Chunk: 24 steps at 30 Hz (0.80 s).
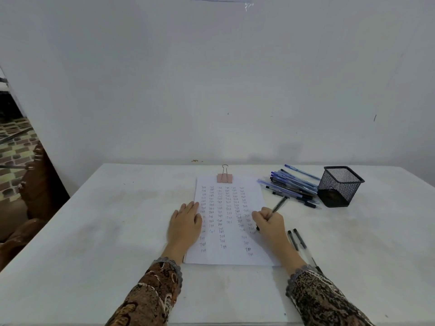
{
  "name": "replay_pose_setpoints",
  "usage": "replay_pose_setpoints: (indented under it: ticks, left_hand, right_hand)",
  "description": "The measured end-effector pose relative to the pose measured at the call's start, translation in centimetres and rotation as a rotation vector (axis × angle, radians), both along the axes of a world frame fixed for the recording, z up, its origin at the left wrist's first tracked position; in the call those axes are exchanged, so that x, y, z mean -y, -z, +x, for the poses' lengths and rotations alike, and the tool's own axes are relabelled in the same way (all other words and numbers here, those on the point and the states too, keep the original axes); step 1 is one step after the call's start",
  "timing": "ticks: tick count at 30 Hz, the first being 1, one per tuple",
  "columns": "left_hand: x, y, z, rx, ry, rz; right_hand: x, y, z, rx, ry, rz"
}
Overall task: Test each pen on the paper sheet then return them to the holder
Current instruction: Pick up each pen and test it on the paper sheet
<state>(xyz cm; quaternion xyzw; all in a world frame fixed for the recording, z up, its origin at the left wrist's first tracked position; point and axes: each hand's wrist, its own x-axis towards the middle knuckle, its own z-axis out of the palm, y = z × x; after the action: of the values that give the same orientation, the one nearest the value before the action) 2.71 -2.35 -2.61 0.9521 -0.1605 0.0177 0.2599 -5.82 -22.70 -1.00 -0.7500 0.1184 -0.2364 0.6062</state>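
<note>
A white paper sheet [229, 255], covered with columns of small handwritten words, lies on the table under a pink binder clip [224, 178]. My left hand [184, 225] rests flat on the sheet's left edge. My right hand [268, 223] grips a dark pen [279, 205] in a writing hold, tip down on the sheet's right side. A pile of several blue and black pens [290, 185] lies right of the sheet. Beside the pile stands a black mesh holder [339, 187], with no pens showing inside. Two black pens [297, 240] lie by my right wrist.
The white table [106, 231] butts against a plain white wall. Its left edge drops off to a patterned floor and brown furniture [35, 198]. My patterned sleeves cover both forearms at the front.
</note>
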Motion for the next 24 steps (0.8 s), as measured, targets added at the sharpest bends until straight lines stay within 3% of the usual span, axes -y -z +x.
replay_pose_setpoints:
  ticks: [5,10,16,20,24]
  left_hand:
    - [-0.2,0.1,-0.1,0.011,0.015,0.019]
    - [-0.1,0.2,-0.3,0.038,0.004,0.030]
    - [0.1,0.1,-0.2,0.037,-0.009,0.031]
    - [0.1,0.2,-0.2,0.043,-0.019,0.034]
    - [0.1,0.1,-0.2,0.038,-0.018,0.022]
  right_hand:
    - [0.0,0.0,-0.1,-0.013,-0.012,0.054]
    - [2.1,-1.0,0.1,-0.026,0.034,0.637]
    - [0.7,-2.2,0.4,0.037,-0.129,0.923]
    - [0.2,-1.1,0.6,0.197,-0.220,1.321]
    - [-0.3,-0.1,0.3,0.217,-0.115,1.434]
